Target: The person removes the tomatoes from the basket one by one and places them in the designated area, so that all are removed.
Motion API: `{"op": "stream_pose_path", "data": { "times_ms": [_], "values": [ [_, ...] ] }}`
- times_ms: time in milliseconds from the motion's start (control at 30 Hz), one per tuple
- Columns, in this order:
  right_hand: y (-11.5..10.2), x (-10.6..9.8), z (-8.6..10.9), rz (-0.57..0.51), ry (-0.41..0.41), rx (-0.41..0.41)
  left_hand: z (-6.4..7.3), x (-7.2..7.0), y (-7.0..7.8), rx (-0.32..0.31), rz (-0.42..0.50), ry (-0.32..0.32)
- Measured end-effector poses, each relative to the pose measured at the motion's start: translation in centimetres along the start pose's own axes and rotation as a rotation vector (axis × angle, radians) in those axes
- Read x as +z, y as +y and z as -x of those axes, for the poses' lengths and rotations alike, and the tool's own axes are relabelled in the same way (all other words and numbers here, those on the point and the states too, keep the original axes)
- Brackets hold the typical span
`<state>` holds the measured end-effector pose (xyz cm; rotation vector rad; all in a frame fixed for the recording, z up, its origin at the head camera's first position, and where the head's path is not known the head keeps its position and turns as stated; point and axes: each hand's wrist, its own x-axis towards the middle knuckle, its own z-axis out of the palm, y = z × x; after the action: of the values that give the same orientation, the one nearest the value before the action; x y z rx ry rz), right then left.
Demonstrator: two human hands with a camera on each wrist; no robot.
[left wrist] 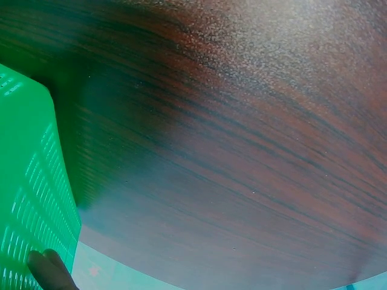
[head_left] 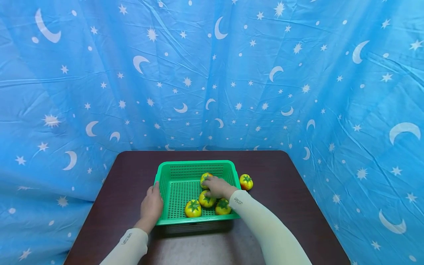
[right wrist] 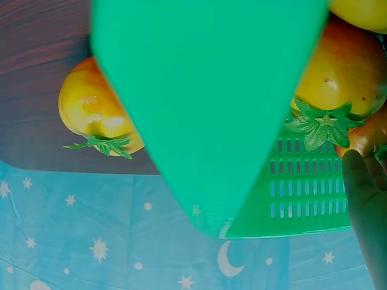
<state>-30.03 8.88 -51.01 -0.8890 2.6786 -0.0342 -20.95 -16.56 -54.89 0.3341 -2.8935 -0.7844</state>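
Right of centre in the head view, the right hand [head_left: 218, 187] reaches over the basket's right side, its fingertips on the top fruit [head_left: 204, 181], which lies in the basket [head_left: 195, 221] just left of and beneath the hand. I cannot tell whether it grasps that fruit or merely touches it (the knuckles hide part of it). The middle fruit [head_left: 207, 201] lies directly below the thumb. Two more lie in the basket's lower part: the left fruit [head_left: 193, 209], and the right fruit [head_left: 223, 207], beneath the wrist.

The left hand [head_left: 151, 207], lower left of centre, grips the basket's left rim; in the lower left of its wrist view, fingertips rest against the slotted outer wall.

The loose fruit [head_left: 246, 182] sits on the table [head_left: 304, 215], just beside the basket's right wall and right of the right hand. A blue curtain [head_left: 212, 73], printed with moons and stars, fills the upper frame.
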Motion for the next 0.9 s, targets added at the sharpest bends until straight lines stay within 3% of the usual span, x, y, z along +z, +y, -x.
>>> {"op": "stream_pose_path", "data": {
  "times_ms": [400,900],
  "values": [
    [-0.02,0.11,0.06,0.015,0.004,0.003,-0.21,0.17,-0.24,0.006,0.008,-0.007],
    [-0.6,-0.76,-0.66,-0.053,0.032,-0.034,0.01,0.12,-0.14,0.026,-0.007,0.02]
  ]
}}
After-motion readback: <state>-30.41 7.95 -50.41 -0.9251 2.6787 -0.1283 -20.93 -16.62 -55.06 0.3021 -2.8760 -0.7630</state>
